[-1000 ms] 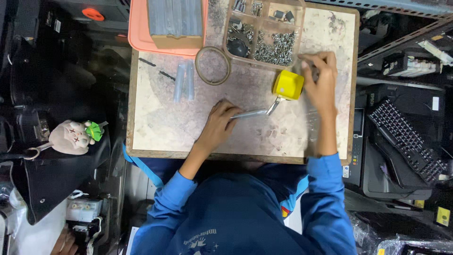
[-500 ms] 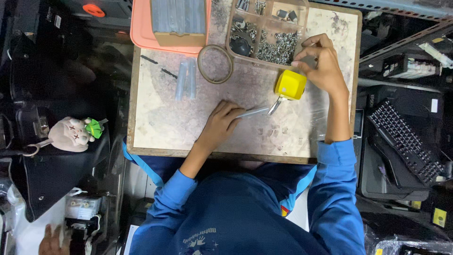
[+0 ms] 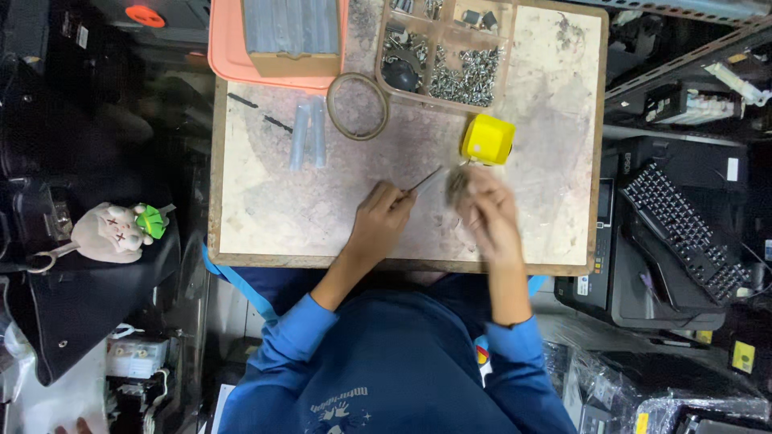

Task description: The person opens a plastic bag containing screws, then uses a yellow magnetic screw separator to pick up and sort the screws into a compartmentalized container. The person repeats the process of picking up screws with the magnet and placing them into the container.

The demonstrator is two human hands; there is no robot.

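The left hand [image 3: 384,210] pinches a thin metal rod [image 3: 425,179] while the blurry right hand [image 3: 481,210], fingers curled on something small I cannot tell, meets it beside the yellow box [image 3: 487,139].

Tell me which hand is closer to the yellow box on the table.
The right hand. It sits just below the yellow box, blurred, almost under it. The left hand is lower and off to the box's left, pinching a thin metal rod that points toward it.
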